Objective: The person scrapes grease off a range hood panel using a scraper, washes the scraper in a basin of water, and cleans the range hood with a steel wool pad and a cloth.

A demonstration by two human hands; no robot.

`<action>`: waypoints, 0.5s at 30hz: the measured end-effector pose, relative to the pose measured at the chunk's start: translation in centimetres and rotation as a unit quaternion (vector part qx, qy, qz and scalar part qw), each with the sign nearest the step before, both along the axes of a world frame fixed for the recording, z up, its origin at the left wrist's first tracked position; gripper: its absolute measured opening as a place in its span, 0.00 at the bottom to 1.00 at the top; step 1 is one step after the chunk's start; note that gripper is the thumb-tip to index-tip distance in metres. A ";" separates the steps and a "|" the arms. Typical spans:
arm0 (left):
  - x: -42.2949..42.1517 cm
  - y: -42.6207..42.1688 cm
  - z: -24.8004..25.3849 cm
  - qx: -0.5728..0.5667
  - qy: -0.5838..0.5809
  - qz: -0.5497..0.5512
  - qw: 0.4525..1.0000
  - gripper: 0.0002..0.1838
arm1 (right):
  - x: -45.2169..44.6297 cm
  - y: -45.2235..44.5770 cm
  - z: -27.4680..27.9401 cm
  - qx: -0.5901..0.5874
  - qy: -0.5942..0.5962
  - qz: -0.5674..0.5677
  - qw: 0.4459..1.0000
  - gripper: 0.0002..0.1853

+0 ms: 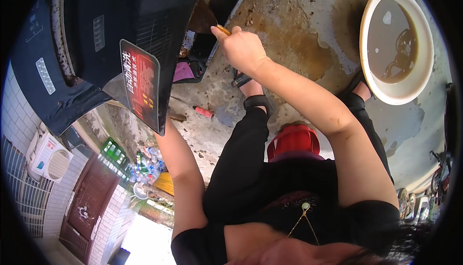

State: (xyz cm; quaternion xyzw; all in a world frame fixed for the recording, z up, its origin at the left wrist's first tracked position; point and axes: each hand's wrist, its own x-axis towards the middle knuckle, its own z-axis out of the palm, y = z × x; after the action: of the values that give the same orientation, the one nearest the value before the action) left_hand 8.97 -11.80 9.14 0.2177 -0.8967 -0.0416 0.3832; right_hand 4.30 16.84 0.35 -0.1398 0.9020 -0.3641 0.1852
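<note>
My right hand (244, 48) is closed around the yellowish handle (223, 29) of a scraper. Its wide brownish blade (203, 17) reaches into the dark, greasy opening of a range hood (176, 5). The hood's black glossy panel fills the upper left and carries a red and black label (141, 84) with Chinese lettering. My left forearm (179, 154) comes up behind the panel's lower edge. The panel hides my left hand, so its fingers do not show.
A white basin (369, 79) of murky brown water stands at right on the wet, stained concrete. A red stool (295, 142) is beneath me. A red-handled tool (203, 112) and pink cloth (183, 72) lie near my foot. Bottles (147, 166) and a green crate (113, 152) stand at left.
</note>
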 end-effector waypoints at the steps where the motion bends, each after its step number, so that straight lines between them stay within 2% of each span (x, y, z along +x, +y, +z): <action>1: 0.1 0.0 -0.1 0.003 0.002 0.004 1.000 0.14 | -0.4 -0.3 1.9 0.011 -0.010 -0.002 1.000 0.27; 2: 0.0 -0.1 0.0 0.006 0.002 0.006 1.000 0.14 | -0.8 -0.6 3.5 0.021 -0.023 -0.004 1.000 0.28; 3: 0.1 -0.1 -0.1 0.008 0.001 0.006 1.000 0.13 | -1.2 -0.7 4.8 -0.031 -0.046 -0.016 0.998 0.26; 6: -0.2 -0.3 -0.3 0.017 0.004 0.006 1.000 0.13 | -2.5 -1.8 6.4 -0.068 -0.062 -0.031 0.995 0.19; 7: -0.4 -0.3 -0.5 0.022 0.002 0.006 1.000 0.12 | -3.0 -1.7 6.8 -0.076 -0.012 -0.018 0.997 0.14; 8: -0.6 -0.4 -0.7 0.028 0.000 0.005 1.000 0.12 | -3.4 -1.6 6.8 -0.052 -0.004 -0.017 0.998 0.14; 10: -1.2 -0.7 -1.1 0.043 -0.005 0.008 0.999 0.12 | -4.2 -1.6 4.4 -0.085 0.159 -0.039 0.983 0.12; 11: -1.6 -0.9 -1.2 0.054 -0.004 0.010 0.998 0.11 | -4.5 -1.1 4.6 -0.101 0.129 0.007 0.986 0.14; 12: -2.2 -1.4 -1.4 0.083 0.001 0.012 0.997 0.11 | -5.0 -0.8 4.8 -0.117 0.098 0.053 0.987 0.15; 13: -3.1 -2.1 -1.4 0.155 0.025 0.008 0.987 0.11 | -6.5 -0.4 6.1 -0.227 0.184 -0.007 0.956 0.10; 14: -4.4 -2.8 -1.3 0.279 0.078 -0.008 0.957 0.11 | -6.7 -1.1 6.2 -0.319 0.265 -0.020 0.910 0.13; 15: -5.5 -3.5 -0.8 0.385 0.132 -0.019 0.913 0.10 | -7.4 -2.0 5.8 -0.348 0.248 0.001 0.904 0.13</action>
State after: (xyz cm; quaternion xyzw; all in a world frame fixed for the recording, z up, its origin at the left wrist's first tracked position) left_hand 3.43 -15.30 8.37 0.3236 -0.7566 -0.4194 0.3833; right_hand -3.10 14.86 6.18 -0.2819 0.7349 -0.6079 -0.1046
